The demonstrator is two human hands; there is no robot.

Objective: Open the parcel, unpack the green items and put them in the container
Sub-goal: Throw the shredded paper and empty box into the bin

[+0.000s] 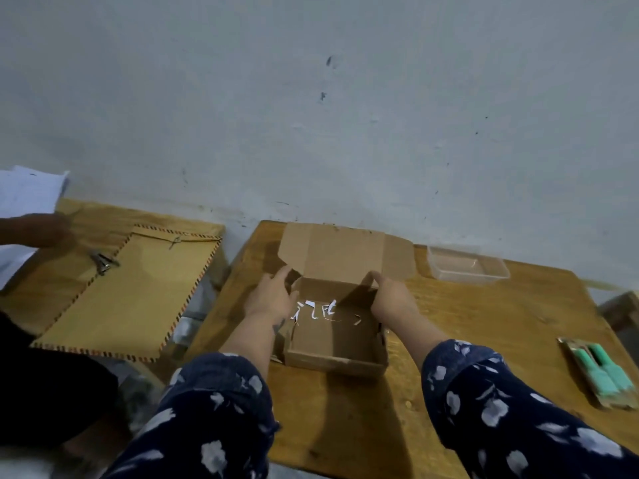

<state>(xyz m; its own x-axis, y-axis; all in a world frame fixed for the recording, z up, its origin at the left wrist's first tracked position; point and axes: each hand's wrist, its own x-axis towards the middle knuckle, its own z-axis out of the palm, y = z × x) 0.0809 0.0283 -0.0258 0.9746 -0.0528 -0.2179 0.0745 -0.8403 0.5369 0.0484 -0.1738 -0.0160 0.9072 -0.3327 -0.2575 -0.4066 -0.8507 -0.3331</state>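
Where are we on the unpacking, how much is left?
Done: the cardboard box is open and holds only paper scraps; the green items lie packaged on the table's right edge. In hand: the left hand and right hand grip the box's walls. Left: the clear container looks empty.

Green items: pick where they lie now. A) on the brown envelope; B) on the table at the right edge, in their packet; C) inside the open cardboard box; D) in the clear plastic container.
B: the green items lie in their packet on the table near its right edge.
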